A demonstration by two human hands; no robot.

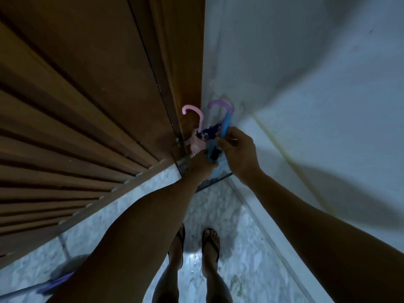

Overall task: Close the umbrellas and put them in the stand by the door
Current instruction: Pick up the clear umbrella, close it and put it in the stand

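Mostly, the stand [215, 181] is hidden: only a thin dark rim edge shows on the floor in the far corner, below the hands, and its shape cannot be made out. Three closed umbrellas rise from that spot. The pink umbrella [194, 114] shows a curved pink hook handle and crumpled pale fabric lower down; the purple umbrella [218, 106] shows a lilac hook just right of it; the blue umbrella [225, 125] shows a straight blue handle section crossing the lilac hook. Their lower ends are covered by the hands (canopy folds are blurred and dim).

The left hand [201, 164] is curled around bunched fabric at the blue umbrella's lower part; individual fingers cannot be distinguished. The right hand [237, 149] pinches the blue handle between thumb and fingers.

A wooden door [87, 106] with ribbed slats fills the left side; a pale, matte wall [306, 84] fills the right. The floor [240, 248] is mottled marble-like tile with a glossy highlight. Near the bottom, two feet in flip-flops [211, 243] stand on it. At lower left, a purple object [56, 283] is cut off by the edge.
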